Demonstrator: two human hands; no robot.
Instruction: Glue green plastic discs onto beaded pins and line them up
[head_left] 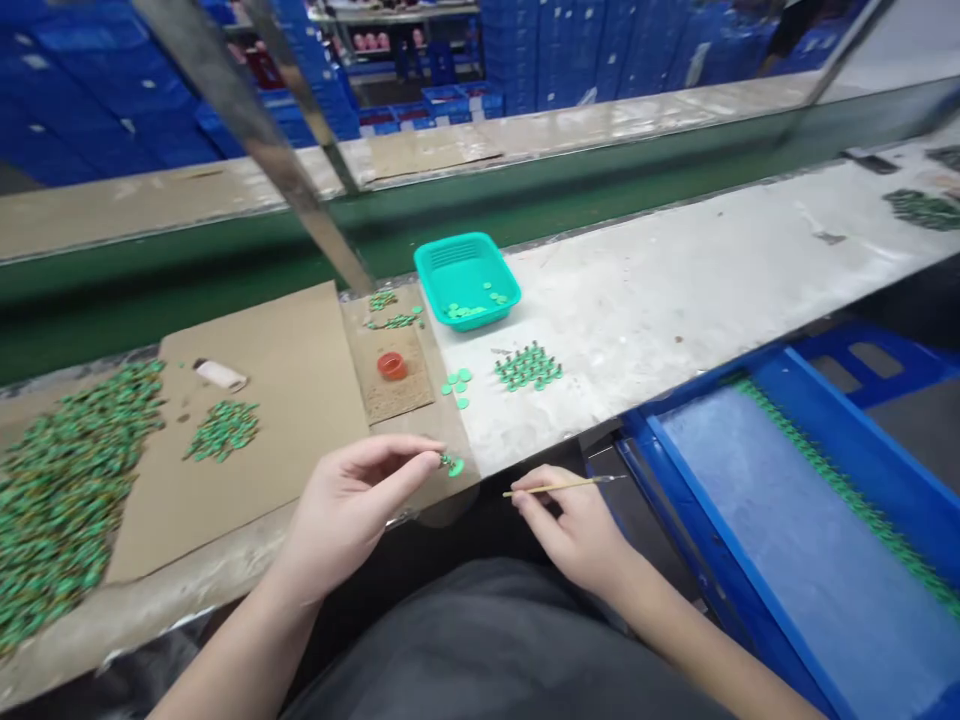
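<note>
Between the thumb and forefinger of my left hand (360, 505) is a small green piece (454, 465) with a round base, at the table's front edge. My right hand (574, 520) pinches a thin brush (562, 487) with a pale handle, its tip pointing right. Beyond my hands, green discs (462, 403) lie beside a group of upright green pieces (529, 367) on the white table. A red cap (391, 366) sits on a small brown board (397, 400). Behind them stands a turquoise tray (466, 273) holding some green discs.
Cardboard (262, 350) at left carries a white bottle (220, 375) and a small pile of green pieces (223, 430). A large green heap (71, 490) lies far left. Blue crate (810, 540) stands at lower right. A metal post (277, 165) rises behind the table.
</note>
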